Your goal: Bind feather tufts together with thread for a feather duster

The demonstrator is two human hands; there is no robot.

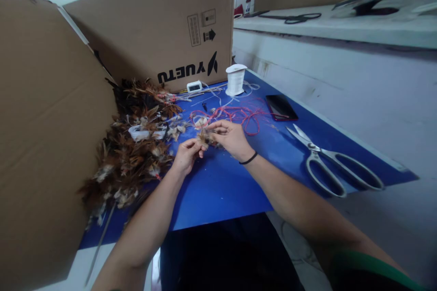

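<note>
My left hand (188, 154) pinches a small tuft of brown and cream feathers (204, 137) above the blue tabletop. From the other side my right hand (232, 138), with a black band at its wrist, has thumb and fingers closed on the same tuft. Its fingertips are partly blurred. Just behind the hands lies a loose tangle of pink cord (251, 122). A big heap of brown feathers (136, 159) spreads along the left of the table, some bunches tied with pink.
Large scissors (324, 163) lie slightly spread at the right, near a dark phone (282, 107). A white spool (235, 81) and a small white digital device (194, 86) stand at the back. A cardboard box (153, 22) walls off the rear, and cardboard (51, 136) the left.
</note>
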